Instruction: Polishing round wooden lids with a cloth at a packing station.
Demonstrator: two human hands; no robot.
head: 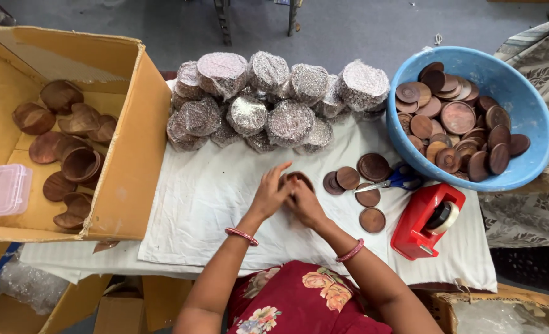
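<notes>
both forearms angled inward — left hand [269, 193] and right hand [305, 204] touching, fingers curled

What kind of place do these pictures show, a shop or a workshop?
Most likely a small packing workshop for wooden goods. A blue tub holds wooden discs, a pile of bubble-wrapped bundles lies behind the hands, and a cardboard box holds wooden bowls beside a red tape dispenser.

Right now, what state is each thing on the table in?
Left hand: closed on the wooden bowl.
Right hand: also gripping that bowl.
Cardboard box: open, loose wooden bowls inside.
Plastic container: lid shut.
Wrapped bundles: sealed in bubble wrap, piled.
Blue tub: full of wooden discs.
Tape dispenser: loaded, standing idle.
Scissors: lying closed.
</notes>
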